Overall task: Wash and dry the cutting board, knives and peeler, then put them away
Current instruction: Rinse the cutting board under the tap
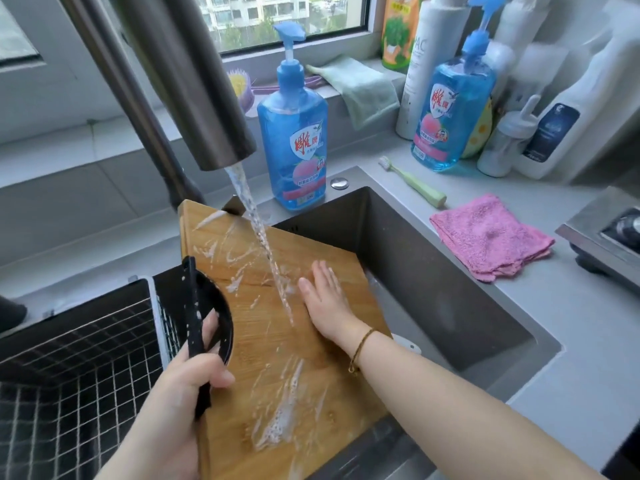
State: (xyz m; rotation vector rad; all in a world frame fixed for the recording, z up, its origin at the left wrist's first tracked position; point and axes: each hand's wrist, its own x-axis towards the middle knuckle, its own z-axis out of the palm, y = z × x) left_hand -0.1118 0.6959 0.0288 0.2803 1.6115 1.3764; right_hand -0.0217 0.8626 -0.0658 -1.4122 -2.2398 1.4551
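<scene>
The wooden cutting board [277, 358] lay slanted across the sink [433, 271], its far corner up by the faucet [194, 81] and its surface streaked with suds. A stream of water [259, 237] ran from the spout onto the middle of the board. The left hand [187, 386] gripped the board's black left edge, with its fingers curled round it at the round opening and the thumb lying on the wood. The right hand [325, 303] lay palm down on the board just right of the stream, its fingers straight and held close together. A wire basket [69, 358] sat in the sink's left part. On the counter [571, 323] behind were a blue soap bottle [294, 133], a green toothbrush [412, 183] and a folded pink cloth [491, 237].
</scene>
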